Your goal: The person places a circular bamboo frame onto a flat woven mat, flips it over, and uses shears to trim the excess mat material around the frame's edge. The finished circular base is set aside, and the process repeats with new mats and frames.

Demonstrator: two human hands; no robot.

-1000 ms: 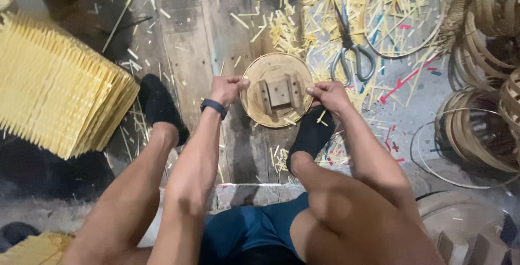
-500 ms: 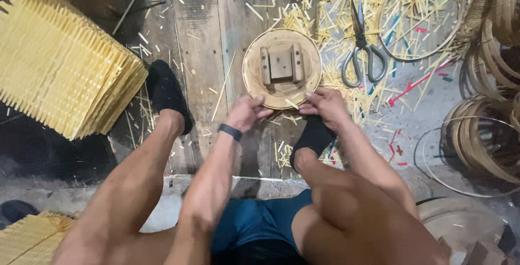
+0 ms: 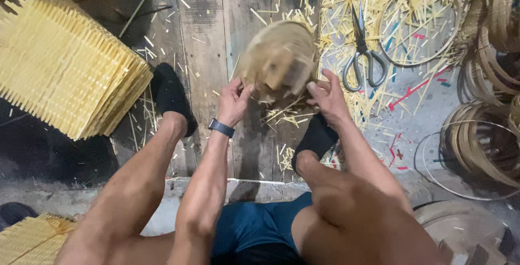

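Between the person's knees, above dark floor planks (image 3: 206, 53), both hands clasp a blurred round bamboo basket (image 3: 279, 59): left hand (image 3: 234, 102) on its left edge, right hand (image 3: 326, 96) on its right. Scissors (image 3: 362, 53) lie nearby among bamboo scraps (image 3: 346, 5).

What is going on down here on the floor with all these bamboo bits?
A person sits on the floor, holding a round, shallow woven bamboo piece between both hands: the left hand grips its lower left edge, the right hand its lower right. The piece is blurred, so it is moving. Grey metal scissors lie to the right among yellow bamboo offcuts, and a stack of pale woven bamboo mats lies on the left.
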